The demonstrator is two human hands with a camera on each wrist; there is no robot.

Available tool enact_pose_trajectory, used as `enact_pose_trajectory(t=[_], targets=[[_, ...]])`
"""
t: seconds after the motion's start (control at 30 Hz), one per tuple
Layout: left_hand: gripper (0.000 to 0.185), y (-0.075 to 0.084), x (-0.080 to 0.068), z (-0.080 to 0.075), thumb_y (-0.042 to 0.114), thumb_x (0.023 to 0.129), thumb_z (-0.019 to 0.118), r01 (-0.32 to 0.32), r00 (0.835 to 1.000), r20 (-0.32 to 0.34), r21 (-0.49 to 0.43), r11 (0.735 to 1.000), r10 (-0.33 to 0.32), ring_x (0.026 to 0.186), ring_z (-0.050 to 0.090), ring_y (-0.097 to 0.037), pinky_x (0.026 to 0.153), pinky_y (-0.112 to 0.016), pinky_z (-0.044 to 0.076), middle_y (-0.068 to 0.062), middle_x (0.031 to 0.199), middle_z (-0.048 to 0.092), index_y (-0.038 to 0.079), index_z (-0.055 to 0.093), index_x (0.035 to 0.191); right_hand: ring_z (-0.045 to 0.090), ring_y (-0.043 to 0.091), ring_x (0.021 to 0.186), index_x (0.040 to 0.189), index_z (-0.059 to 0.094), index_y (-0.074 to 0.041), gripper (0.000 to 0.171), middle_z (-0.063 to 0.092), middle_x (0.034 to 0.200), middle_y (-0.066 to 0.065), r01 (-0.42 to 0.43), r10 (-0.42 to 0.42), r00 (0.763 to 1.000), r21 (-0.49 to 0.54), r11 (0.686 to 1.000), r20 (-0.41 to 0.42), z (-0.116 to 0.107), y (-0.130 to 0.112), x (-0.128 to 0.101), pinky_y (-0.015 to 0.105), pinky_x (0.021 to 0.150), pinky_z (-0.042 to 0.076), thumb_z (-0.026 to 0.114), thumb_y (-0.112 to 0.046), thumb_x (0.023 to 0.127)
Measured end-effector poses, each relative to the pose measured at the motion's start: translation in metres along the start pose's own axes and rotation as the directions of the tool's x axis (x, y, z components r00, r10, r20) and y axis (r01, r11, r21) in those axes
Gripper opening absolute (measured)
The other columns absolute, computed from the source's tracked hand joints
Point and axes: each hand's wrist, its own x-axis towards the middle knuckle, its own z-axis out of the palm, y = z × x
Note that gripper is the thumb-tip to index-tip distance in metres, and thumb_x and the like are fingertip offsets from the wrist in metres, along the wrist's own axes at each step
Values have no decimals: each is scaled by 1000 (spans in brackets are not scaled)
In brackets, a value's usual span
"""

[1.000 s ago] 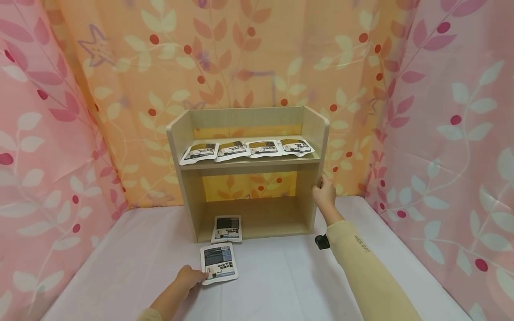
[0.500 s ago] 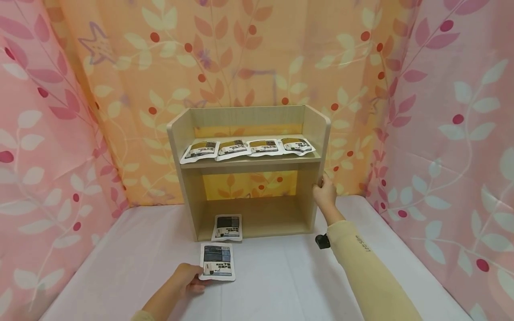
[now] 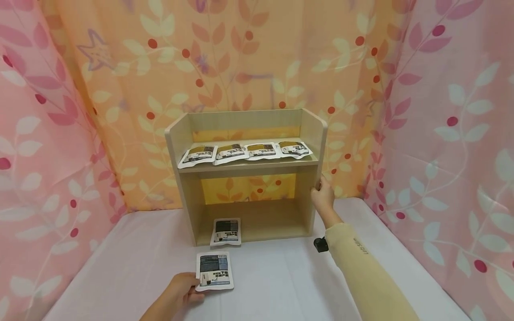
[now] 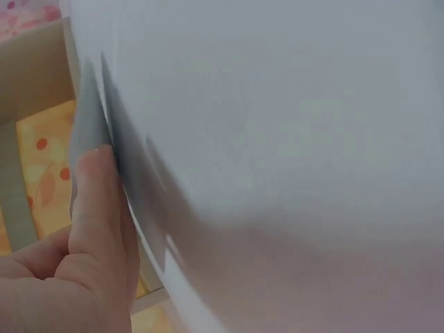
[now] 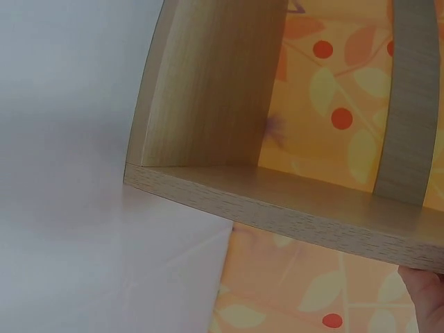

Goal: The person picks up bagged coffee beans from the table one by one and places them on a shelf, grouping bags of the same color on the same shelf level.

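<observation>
Four packets (image 3: 245,151) fill the upper shelf; my left hand (image 3: 180,290) pinches a packet (image 3: 214,277), my right hand (image 3: 323,196) grips the shelf (image 3: 313,133).

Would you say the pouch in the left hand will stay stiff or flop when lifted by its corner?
The pouch looks thin and flat, so it would probably sag a little. The left hand pinches only its edge, which suggests it is light. Its smooth-looking film may be slippery.

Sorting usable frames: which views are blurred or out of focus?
Head view: evenly lit, sharp; shelf and packets legible, edges bowed by the wide lens. Left wrist view: packet blurred, close to the lens, left hand soft. Right wrist view: shelf edge sharp, cloth washed out.
</observation>
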Motion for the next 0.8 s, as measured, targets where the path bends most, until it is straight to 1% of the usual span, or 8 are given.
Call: enact_pose_trajectory(t=[0.1,0.27,0.5,0.67,0.8], targets=[[34,-1,-2,0,-11,94,40,-8,1000,16,-7,1000,8,65,68,-21,60,-29,57,-21,83,68,-29,36,122,61,42,92,120,59,-1,36,66,99,29,6,-6,1000,7,1000,-4,2,1,1,55,83,45,54,0,84],[34,1,-7,1,-9,95,40,-11,1000,23,5,1000,11,68,69,-23,61,-28,57,-20,82,68,-29,36,122,61,42,90,120,59,-1,37,66,97,29,10,-10,1000,-2,1000,-9,2,2,1,55,82,46,54,1,83],[33,6,-17,4,-9,95,41,-41,999,29,2,999,41,68,67,-21,62,-29,57,-19,85,68,-28,37,121,61,43,94,121,59,0,38,66,101,29,10,-10,1000,-1,1000,-5,0,0,2,55,84,45,54,0,83],[33,11,-24,10,-7,95,43,-59,998,39,36,998,58,67,66,-20,62,-29,57,-19,86,69,-28,40,121,61,43,94,123,58,0,40,66,102,30,6,-6,1000,-9,1000,-4,-1,-1,1,55,84,45,54,1,83],[31,13,-27,16,-7,95,44,-75,996,41,51,996,73,66,67,-21,61,-29,57,-19,85,69,-27,43,119,60,42,93,120,59,1,38,66,102,29,16,-16,1000,2,1000,-2,0,1,-1,56,84,46,54,1,82]])
